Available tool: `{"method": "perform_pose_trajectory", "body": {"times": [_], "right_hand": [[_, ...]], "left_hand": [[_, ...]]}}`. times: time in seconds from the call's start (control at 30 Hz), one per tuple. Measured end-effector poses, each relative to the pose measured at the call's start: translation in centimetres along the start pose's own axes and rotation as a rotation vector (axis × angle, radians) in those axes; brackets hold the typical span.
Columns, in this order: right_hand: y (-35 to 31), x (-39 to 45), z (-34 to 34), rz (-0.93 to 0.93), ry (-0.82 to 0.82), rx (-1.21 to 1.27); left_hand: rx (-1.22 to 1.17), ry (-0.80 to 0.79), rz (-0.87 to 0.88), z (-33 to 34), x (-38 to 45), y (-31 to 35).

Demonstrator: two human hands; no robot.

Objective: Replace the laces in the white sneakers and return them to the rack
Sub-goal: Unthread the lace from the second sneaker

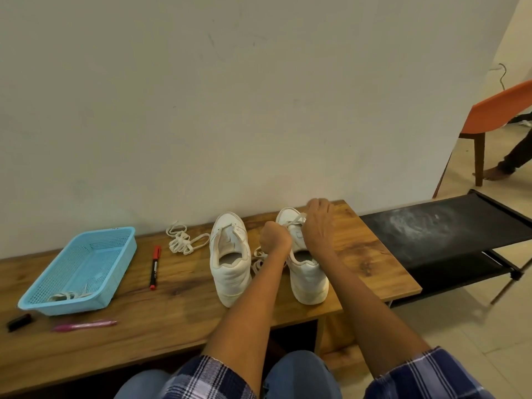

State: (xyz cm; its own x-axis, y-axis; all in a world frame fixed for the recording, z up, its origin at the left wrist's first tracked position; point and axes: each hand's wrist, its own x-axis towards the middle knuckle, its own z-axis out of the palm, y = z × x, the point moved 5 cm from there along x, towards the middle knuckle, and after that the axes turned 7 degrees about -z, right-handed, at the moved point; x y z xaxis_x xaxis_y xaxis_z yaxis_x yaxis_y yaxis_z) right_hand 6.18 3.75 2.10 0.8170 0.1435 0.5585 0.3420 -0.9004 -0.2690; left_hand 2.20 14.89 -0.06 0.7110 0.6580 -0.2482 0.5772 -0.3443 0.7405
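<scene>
While the left hand [275, 236] is fisted round a flat white lace [293, 222], the right hand [318, 223], fingers curled down, pinches it over the right-side white leather sneaker [306, 272] on the wooden bench [172, 318]; its long axis runs away from both hands, toe farthest.

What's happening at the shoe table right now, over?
Left hand and right hand both gripping lace on right sneaker. Left sneaker waits. Loose lace nearby, nothing blocking.

- sneakers [230, 254] white, laces [184, 240] off-white
- basket [115, 272] lt blue mesh
- marker [155, 267] red/blk
- pen [85, 326] pink
- sleeves [426, 375] navy/white plaid
- chair [501, 110] orange
</scene>
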Motion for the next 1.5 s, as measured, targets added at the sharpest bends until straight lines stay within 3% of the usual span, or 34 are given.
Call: {"method": "perform_pose_trajectory", "body": {"times": [0.13,0.2,0.23,0.33,0.4,0.5,0.67,0.73,0.83,0.9,1.03,1.1,1.13,1.23,1.3,1.37,1.43,1.5], "right_hand": [[-1.2,0.2,2.2,-0.258,-0.271,-0.11],[-1.5,0.2,2.7,-0.325,-0.328,-0.141],[-1.3,0.2,2.4,-0.287,-0.291,-0.137],[0.7,0.2,0.9,0.058,-0.047,0.03],[1.0,0.0,0.4,0.085,0.029,0.098],[-0.4,-0.2,0.7,-0.135,-0.124,0.152],[-1.4,-0.3,1.9,-0.315,-0.358,-0.149],[-1.0,-0.1,1.5,-0.246,-0.264,-0.038],[0.6,-0.1,-0.3,0.051,0.094,0.159],[0.5,-0.2,-0.7,0.059,0.135,0.099],[-1.4,-0.1,1.8,-0.233,-0.314,-0.105],[-1.5,0.0,2.0,-0.303,-0.371,-0.121],[-1.3,0.1,1.8,-0.248,-0.311,-0.062],[0.4,-0.2,-0.4,0.073,0.114,0.105],[1.0,-0.5,-1.0,0.108,0.24,0.081],[0.4,-0.1,0.2,-0.019,0.076,0.035],[-0.9,0.0,2.0,-0.164,-0.248,-0.026],[-1.2,0.0,2.7,-0.245,-0.368,-0.063]], "left_hand": [[-0.009,-0.008,-0.005,0.2,-0.2,0.0],[-0.01,-0.001,-0.014,0.1,-0.3,0.0],[-0.009,0.006,-0.017,0.0,-0.3,0.1],[0.0,0.013,-0.037,-0.2,-0.6,0.2],[0.004,0.017,-0.046,-0.4,-0.8,0.2],[0.006,0.01,-0.037,-0.3,-0.8,0.2],[-0.005,0.005,-0.03,-0.3,-0.8,0.1],[-0.003,-0.008,-0.027,-0.3,-0.9,0.2],[0.002,-0.004,-0.038,-0.4,-0.8,0.2],[0.008,0.002,-0.043,-0.5,-0.8,0.2],[0.004,0.003,-0.028,-0.4,-0.9,0.2],[0.007,0.008,-0.018,-0.4,-0.9,0.2],[0.008,0.009,-0.021,-0.4,-0.8,0.2],[0.012,0.013,-0.043,-0.5,-0.8,0.1],[0.014,0.011,-0.04,-0.5,-0.8,0.1],[0.018,0.01,-0.037,-0.4,-0.9,0.1],[0.021,0.015,-0.026,-0.5,-1.0,0.2],[0.015,0.014,-0.017,-0.5,-1.0,0.2]]}}
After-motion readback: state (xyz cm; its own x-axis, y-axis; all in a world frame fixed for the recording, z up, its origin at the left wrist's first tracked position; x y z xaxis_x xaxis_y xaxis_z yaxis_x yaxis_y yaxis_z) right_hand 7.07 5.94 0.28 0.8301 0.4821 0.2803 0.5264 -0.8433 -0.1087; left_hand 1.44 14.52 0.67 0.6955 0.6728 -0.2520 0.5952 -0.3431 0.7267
